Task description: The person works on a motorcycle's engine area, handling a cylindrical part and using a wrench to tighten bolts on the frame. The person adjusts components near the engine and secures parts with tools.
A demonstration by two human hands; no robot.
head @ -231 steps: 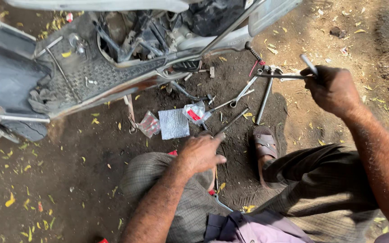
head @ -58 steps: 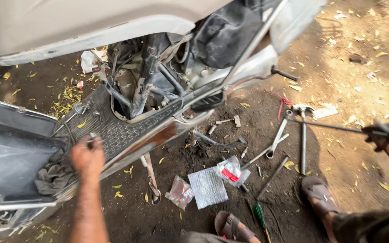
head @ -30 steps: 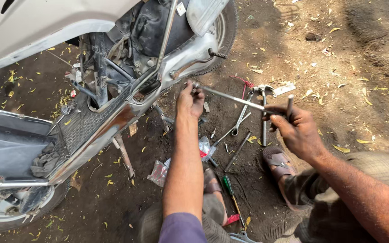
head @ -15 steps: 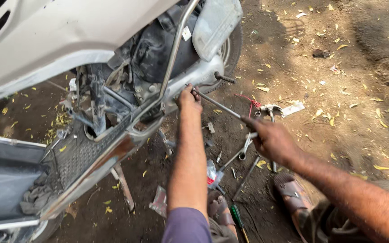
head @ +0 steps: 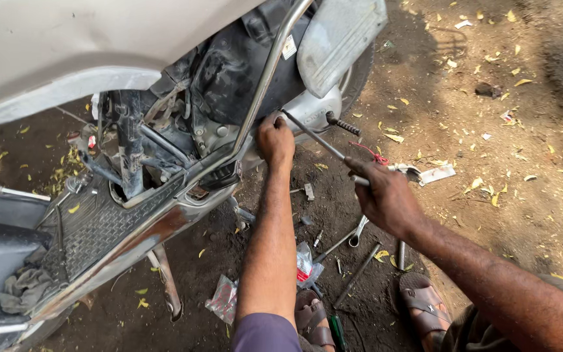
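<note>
A scooter (head: 131, 78) with its side panels off stands on the dirt at left. My left hand (head: 275, 140) rests against the scooter's lower frame by the grey engine casing (head: 314, 107), fingers curled at the tip of a long metal wrench (head: 314, 137). My right hand (head: 386, 195) grips the wrench's other end, to the right of the scooter. The wrench runs diagonally from my right hand up-left to the engine casing. A kick-start lever (head: 343, 124) sticks out just right of my left hand.
Loose spanners and rods (head: 353, 238) lie on the ground between my arms. Small plastic packets (head: 226, 300) lie near my sandalled feet (head: 425, 306). A rag (head: 24, 290) sits on the scooter's footboard (head: 99, 225). Yellow leaves litter the dirt at right.
The view has moved closer to the scooter. My left hand went from the footboard to the engine casing, and my right hand brought the long wrench up to it.
</note>
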